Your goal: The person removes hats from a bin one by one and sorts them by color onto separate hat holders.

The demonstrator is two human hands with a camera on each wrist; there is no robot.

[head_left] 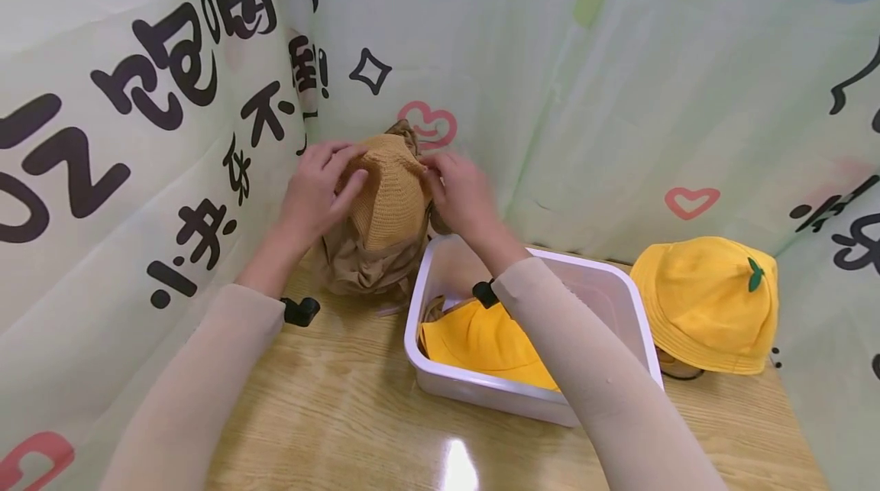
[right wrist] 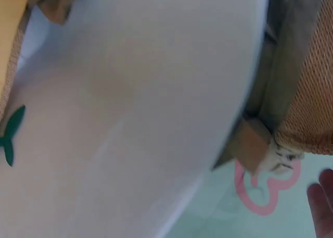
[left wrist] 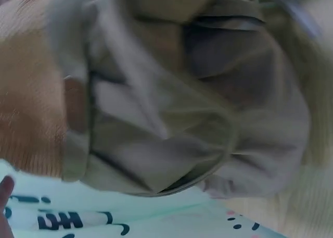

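A tan knit hat sits over brown gathered cloth in the far left corner of the table. My left hand touches the knit's upper left side, thumb apart from the fingers. On the other side my right hand pinches the knit's upper right edge. In the left wrist view the brown cloth looks folded and blurred beside the ribbed knit. Fingertips of the right hand show at the edge of the right wrist view.
A white plastic bin stands right of the knit hat, under my right forearm, with a yellow hat inside. Another yellow hat with a green sprout stands on the right. A printed curtain encloses the wooden table.
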